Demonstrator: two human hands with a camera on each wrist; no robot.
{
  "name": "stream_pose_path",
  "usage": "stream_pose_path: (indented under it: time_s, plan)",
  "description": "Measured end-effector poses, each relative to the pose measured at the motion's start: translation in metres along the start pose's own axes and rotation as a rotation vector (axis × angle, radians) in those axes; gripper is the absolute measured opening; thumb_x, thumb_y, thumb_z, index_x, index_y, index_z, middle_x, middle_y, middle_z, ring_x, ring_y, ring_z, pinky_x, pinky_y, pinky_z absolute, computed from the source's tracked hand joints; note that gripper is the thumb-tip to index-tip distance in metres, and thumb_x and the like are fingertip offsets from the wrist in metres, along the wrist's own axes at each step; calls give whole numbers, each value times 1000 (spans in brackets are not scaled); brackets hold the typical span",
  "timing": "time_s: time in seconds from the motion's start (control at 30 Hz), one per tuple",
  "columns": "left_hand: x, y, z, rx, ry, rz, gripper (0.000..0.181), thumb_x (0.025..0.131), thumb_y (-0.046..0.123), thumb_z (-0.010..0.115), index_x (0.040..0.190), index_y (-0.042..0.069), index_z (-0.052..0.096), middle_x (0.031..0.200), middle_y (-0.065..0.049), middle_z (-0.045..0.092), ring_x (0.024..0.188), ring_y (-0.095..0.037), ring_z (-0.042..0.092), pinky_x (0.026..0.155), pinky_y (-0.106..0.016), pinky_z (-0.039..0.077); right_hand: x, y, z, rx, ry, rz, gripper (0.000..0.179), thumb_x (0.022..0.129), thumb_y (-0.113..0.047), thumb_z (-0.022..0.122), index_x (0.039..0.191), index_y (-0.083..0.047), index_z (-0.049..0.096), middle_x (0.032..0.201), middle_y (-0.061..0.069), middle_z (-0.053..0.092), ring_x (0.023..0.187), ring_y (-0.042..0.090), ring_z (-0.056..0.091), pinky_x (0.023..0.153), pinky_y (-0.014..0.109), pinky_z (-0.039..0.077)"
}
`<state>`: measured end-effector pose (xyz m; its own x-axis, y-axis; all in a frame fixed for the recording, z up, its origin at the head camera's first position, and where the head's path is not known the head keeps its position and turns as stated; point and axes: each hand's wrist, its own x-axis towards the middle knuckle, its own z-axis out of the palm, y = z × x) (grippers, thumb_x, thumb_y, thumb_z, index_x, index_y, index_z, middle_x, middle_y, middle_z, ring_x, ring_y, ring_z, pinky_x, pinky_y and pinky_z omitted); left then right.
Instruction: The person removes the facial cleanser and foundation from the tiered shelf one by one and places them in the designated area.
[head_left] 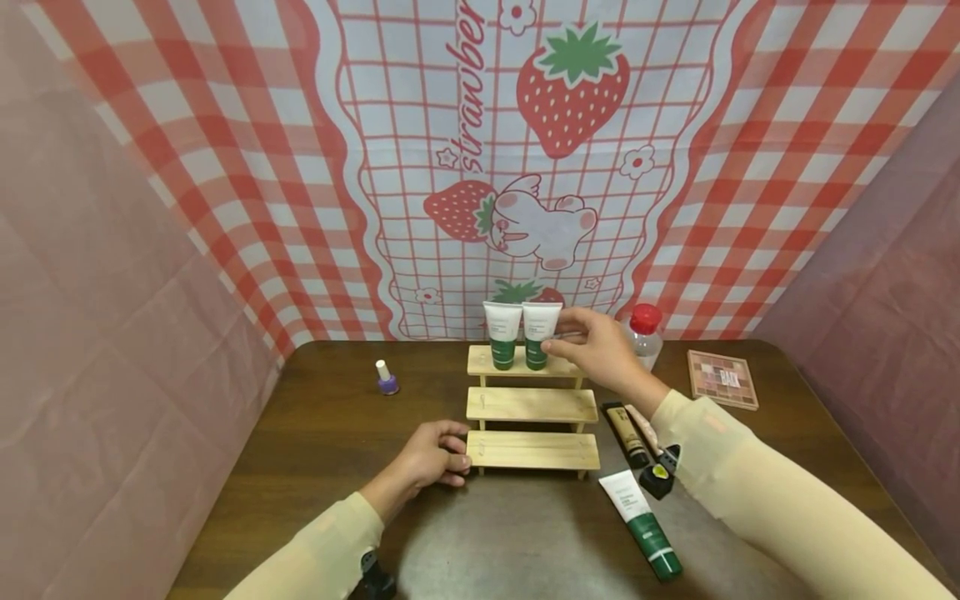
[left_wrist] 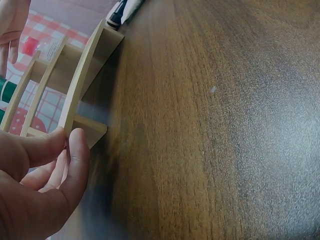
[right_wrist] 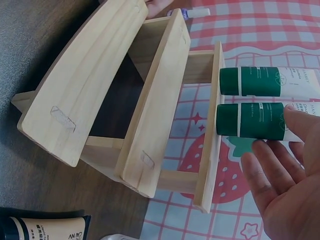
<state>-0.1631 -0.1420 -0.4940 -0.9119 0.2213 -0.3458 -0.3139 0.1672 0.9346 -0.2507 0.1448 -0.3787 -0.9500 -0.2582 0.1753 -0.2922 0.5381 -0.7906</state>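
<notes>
A three-step wooden stand (head_left: 532, 451) is in the middle of the table. Two green-and-white squeeze tubes (head_left: 502, 335) stand side by side, caps down, on its top step. My right hand (head_left: 600, 346) holds the right-hand tube (right_wrist: 260, 121) between thumb and fingers; its cap meets the top step. At the left end of the lowest step, my left hand (head_left: 431, 457) pinches the board's edge between thumb and fingers, as the left wrist view (left_wrist: 45, 182) shows the hand from close by. The two lower steps carry nothing.
A third green-and-white tube (head_left: 643, 527) lies at the front right, near a beige tube (head_left: 627, 433). Behind my right arm are a red-capped clear bottle (head_left: 645, 333) and an eyeshadow palette (head_left: 723, 379). Purple nail polish (head_left: 386, 379) stands left of the stand.
</notes>
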Motion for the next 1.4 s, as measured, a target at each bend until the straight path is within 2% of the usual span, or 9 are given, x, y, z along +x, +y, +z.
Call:
stream_pose_path:
  time_s: [0.27,0.5,0.6,0.83,0.97,1.17,1.3,1.4]
  plan:
    - [-1,1,1,2,3,-1,56,86,-18,69,138,-10,52,102,-18,60,74,-22,66,60,-35,66,1,0,2,-2,12,4,41,91,-24,81,125,-6,67,123,14,72,106,31,73,86,45,65]
    - [-1,1,0,3,-1,1,56,86,-17,70,139,-10,52,102,-18,61,74,-22,66,60,-35,65,1,0,3,-5,24,12,33,94,-22,78,121,-6,68,118,15,72,105,31,73,74,38,66]
    - [0,0,0,4,-1,2,56,86,-17,70,138,-10,52,102,-18,61,74,-22,66,60,-35,66,-1,0,2,-5,25,16,33,94,-22,78,120,-6,68,118,15,72,104,31,74,73,36,66]
    - [0,1,0,4,0,3,55,86,-18,70,138,-10,52,101,-17,61,74,-22,66,60,-35,66,-11,-2,-10,30,37,-1,33,95,-26,77,120,-7,68,113,14,72,97,27,72,72,32,63]
    - [0,1,0,4,-3,5,55,86,-18,69,138,-10,52,101,-18,61,74,-22,66,61,-35,66,-25,-2,-25,38,29,-6,33,97,-29,74,121,-8,67,112,13,71,94,25,70,71,31,63]
    - [-1,2,1,5,-6,4,56,86,-18,69,138,-10,52,102,-19,61,74,-22,66,61,-36,66,-62,6,-51,59,-5,38,36,101,-30,68,128,-7,65,115,16,70,93,18,72,74,33,66]
    - [-1,2,1,8,-4,2,55,86,-18,70,137,-10,52,102,-19,62,74,-22,66,61,-36,66,-91,21,-66,32,-28,67,38,102,-27,67,131,-4,64,113,17,71,89,10,71,72,31,65]
    - [-3,2,0,10,-1,1,55,86,-18,70,138,-10,52,103,-19,61,75,-23,66,62,-37,66,-112,37,-74,0,-39,54,37,101,-22,67,131,0,64,107,17,73,84,7,70,67,31,65]
